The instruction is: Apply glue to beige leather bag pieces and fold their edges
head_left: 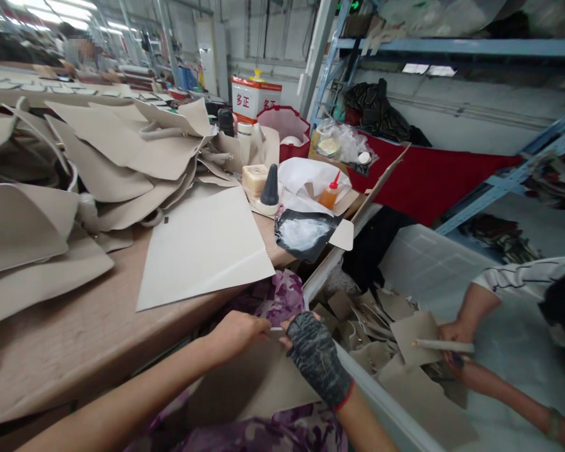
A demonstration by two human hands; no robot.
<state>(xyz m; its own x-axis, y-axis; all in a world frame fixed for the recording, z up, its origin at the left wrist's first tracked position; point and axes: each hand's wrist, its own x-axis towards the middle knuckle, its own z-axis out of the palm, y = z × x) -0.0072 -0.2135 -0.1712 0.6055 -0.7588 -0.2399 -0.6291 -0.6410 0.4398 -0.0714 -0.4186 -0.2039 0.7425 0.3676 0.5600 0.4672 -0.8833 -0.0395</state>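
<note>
A beige leather-like panel (pixel 257 383) lies over my lap, on purple camouflage-patterned cloth (pixel 282 298). My bare left hand (pixel 240 333) is closed at the panel's upper edge, fingertips pinched together. Facing it, my right hand (pixel 317 355) wears a dark grey knitted fingerless glove with a red cuff. Its fingers are also closed on that edge, close to the left fingertips. Any small part between the fingers is too hidden to make out. On the table just beyond my hands rests a flat pale sheet (pixel 207 245).
Stacked beige panels with handles (pixel 136 150) cover the table's left. A dark cone-topped bottle (pixel 270 188), an orange glue bottle (pixel 329 193) and a white-smeared dark pad (pixel 306 233) stand beyond. At right, a co-worker's hands (pixel 454 348) hold a handled piece over a white bin (pixel 414 251).
</note>
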